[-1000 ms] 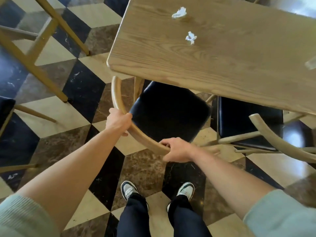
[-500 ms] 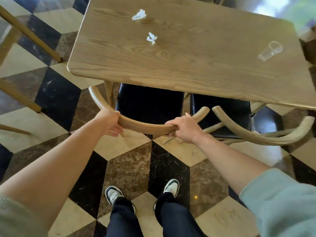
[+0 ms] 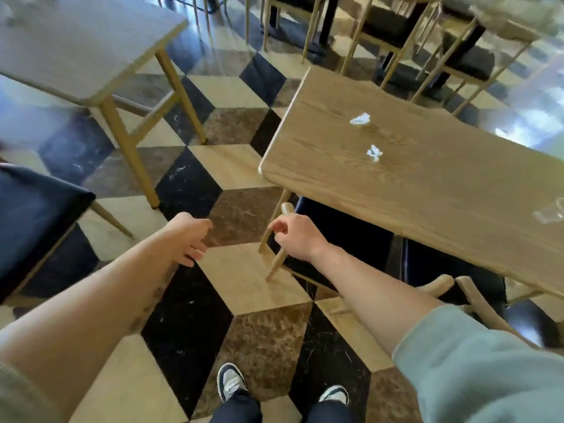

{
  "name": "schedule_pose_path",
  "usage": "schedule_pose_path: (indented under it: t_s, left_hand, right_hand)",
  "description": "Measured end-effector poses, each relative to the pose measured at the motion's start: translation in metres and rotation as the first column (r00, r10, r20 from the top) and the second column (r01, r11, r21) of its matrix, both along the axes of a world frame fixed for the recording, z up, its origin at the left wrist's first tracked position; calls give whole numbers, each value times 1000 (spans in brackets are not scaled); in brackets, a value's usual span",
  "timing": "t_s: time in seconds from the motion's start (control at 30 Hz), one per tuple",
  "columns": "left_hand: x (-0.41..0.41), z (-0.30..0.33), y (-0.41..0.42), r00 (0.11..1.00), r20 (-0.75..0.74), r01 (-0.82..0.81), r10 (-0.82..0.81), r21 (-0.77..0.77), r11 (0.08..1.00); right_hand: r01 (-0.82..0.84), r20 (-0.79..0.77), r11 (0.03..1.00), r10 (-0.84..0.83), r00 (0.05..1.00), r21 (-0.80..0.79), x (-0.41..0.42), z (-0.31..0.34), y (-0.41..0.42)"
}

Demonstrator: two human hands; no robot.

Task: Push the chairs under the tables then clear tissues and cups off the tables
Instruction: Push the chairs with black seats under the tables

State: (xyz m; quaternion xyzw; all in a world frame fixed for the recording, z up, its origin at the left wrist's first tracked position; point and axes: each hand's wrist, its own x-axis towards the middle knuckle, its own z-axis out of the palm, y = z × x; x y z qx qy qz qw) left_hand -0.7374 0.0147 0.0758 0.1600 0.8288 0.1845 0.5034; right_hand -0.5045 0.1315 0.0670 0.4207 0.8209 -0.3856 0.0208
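While both bare forearms are reaching forward and down over the checkered floor (image 3: 244,279), the left hand (image 3: 187,238) is hanging in the air with its fingers loosely spread and curling downward, holding nothing. It is sitting apart from the furniture, between the dark seat of a chair (image 3: 33,215) at the left edge and the near corner of the wooden counter (image 3: 427,190). The right hand (image 3: 297,238) is resting against the curved wooden back of a tucked chair (image 3: 345,236), close to the rail's upper end; its thumb and forefinger are pinching lightly together, and whether they are actually gripping the rail cannot be told from this angle. That chair's black seat is lying under the counter's edge, and a second chair (image 3: 451,264) is sitting just beside it to the right, also under the counter. The right arm is extending nearly straight, its pale green sleeve (image 3: 476,370) pushed up above the elbow.

Two crumpled tissues are lying on the counter: one (image 3: 360,119) toward the far side, the other (image 3: 374,152) a little nearer. A clear cup (image 3: 549,213) is lying on its side near the right edge of the view. Another counter (image 3: 76,53) is standing at the upper left.
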Motion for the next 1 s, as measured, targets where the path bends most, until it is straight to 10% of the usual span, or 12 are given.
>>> schedule_pose_path:
  t_s: [0.5,1.0]
  left_hand:
    - [-369,52,-223,812,-139,-558,567,95,824]
    - [-787,35,-212,753,-602,-305,266,39,952]
  right_hand:
    - [-533,-118,846,531,839,20,-484,23,-110]
    - [-576,-71,786,576,814,-226,-892,-58,-146]
